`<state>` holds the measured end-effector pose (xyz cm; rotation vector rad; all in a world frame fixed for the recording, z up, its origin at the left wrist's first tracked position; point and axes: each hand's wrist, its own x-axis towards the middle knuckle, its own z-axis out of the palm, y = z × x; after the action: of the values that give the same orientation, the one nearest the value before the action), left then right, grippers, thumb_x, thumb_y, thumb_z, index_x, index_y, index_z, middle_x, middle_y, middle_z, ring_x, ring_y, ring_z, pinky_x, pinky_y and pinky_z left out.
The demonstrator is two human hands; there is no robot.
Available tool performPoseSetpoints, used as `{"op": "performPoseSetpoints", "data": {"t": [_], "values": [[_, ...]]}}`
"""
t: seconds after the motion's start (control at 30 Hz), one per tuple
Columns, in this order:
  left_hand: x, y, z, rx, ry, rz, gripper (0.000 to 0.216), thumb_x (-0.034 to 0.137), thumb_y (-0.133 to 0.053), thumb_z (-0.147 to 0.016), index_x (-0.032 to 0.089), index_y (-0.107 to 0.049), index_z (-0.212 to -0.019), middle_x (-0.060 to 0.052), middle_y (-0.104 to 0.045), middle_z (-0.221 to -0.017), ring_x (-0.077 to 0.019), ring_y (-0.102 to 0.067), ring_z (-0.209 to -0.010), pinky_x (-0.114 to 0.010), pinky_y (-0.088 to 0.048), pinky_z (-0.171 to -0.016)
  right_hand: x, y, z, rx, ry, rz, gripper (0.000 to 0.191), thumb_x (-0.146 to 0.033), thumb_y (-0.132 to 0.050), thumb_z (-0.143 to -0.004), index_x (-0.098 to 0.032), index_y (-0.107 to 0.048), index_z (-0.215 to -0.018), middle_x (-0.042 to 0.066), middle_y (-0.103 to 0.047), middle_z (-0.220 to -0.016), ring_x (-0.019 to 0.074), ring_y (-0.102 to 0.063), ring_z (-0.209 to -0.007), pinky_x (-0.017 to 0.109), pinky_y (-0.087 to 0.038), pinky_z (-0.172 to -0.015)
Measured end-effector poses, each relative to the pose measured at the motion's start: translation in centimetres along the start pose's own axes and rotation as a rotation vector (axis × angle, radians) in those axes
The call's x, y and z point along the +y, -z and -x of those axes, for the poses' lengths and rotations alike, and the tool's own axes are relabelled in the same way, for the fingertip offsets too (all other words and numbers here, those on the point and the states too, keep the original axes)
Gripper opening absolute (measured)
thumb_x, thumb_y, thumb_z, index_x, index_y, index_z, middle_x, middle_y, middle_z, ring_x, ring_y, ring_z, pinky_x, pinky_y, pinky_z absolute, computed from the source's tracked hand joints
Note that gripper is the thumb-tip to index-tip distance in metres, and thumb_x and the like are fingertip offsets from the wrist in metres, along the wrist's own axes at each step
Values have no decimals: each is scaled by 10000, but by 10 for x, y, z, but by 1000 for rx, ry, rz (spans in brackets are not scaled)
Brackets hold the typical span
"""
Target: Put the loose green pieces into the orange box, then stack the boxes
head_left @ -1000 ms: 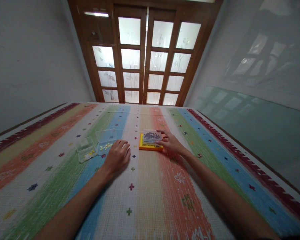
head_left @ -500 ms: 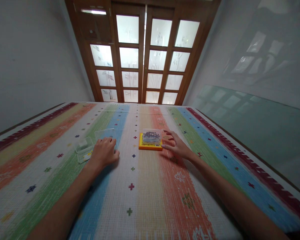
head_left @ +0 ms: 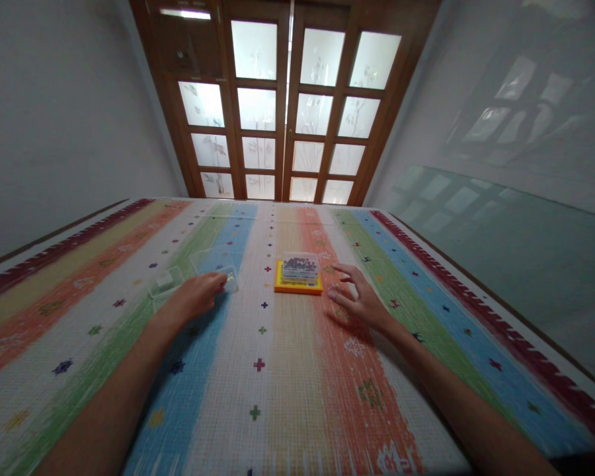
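My left hand (head_left: 198, 297) is closed in a pinch over a clear plastic tray (head_left: 213, 258). A tiny pale yellow spot shows beside the fingertips; whether they hold it I cannot tell. Under and behind this wrist lies a small clear open box (head_left: 166, 281), partly covered by the arm. My right hand (head_left: 359, 301) hovers with fingers apart and nothing in them, just right of an orange-yellow square base (head_left: 297, 289). On that base rests a clear plastic box (head_left: 300, 264) with many small dark pieces inside.
A striped, patterned cloth (head_left: 238, 370) covers the table. Grey walls (head_left: 69, 99) stand on both sides, with a pale green glass sheet (head_left: 500, 244) leaning at the right. Wooden doors with frosted panes (head_left: 282, 99) are at the far end.
My left hand has shifted from the small open box toward the clear tray, its fingertips now pinched. My right hand has drawn slightly right, away from the box on the orange-yellow base.
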<state>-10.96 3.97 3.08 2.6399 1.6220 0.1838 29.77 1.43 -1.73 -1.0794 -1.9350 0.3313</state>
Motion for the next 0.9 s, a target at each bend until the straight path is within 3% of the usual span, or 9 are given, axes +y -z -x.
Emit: {"op": "performPoseSetpoints", "data": {"t": [0.1, 0.27, 0.37, 0.47, 0.67, 0.9], "values": [[6, -2, -1, 133, -71, -12, 200, 66, -467, -900, 200, -612, -870, -71, -690, -905, -214, -669, -830, -302, -479, -725, -10, 3, -2, 26, 83, 27, 493, -392, -673, -924, -312, -540, -1391, 104, -607, -1320, 290, -601, -1163, 519, -552, -961], [26, -5, 1, 399, -272, -108, 239, 30, -448, -928, 189, -626, -921, -65, -659, -859, -211, -638, -812, -314, -513, -731, -31, -3, 2, 49, 169, -23, 452, -310, -664, -932, -317, -547, -1368, 93, -625, -1294, 282, -588, -1197, 484, -553, -950], [47, -7, 3, 547, -390, -120, 256, 9, -443, -930, 177, -633, -967, -65, -647, -853, -207, -617, -792, -313, -521, -718, -43, -13, 6, 12, 147, -114, 528, -314, -704, -916, -332, -499, -1403, 91, -601, -1319, 265, -603, -1181, 469, -551, -965], [74, -9, 7, 637, -502, -94, 295, -10, -398, -941, 169, -629, -984, -67, -647, -860, -200, -609, -789, -313, -527, -713, -50, -25, 9, -49, 102, -266, 719, -356, -762, -881, -351, -378, -1490, 112, -542, -1405, 267, -589, -1229, 468, -549, -982], [122, -16, 16, 660, -715, -30, 274, 48, -343, -1013, 123, -596, -1087, -73, -653, -845, -187, -599, -748, -314, -546, -686, -54, -40, 13, -138, -60, -586, 1074, -433, -882, -751, -398, -180, -1563, 139, -463, -1484, 285, -547, -1315, 498, -521, -1033], [134, -25, 18, 713, -801, 139, 337, 95, -369, -1025, 145, -560, -1298, -80, -681, -893, -192, -617, -787, -331, -529, -720, -63, -41, 17, -130, -72, -664, 1000, -414, -876, -762, -378, -265, -1554, 108, -601, -1330, 261, -620, -1224, 459, -543, -1005]]}}
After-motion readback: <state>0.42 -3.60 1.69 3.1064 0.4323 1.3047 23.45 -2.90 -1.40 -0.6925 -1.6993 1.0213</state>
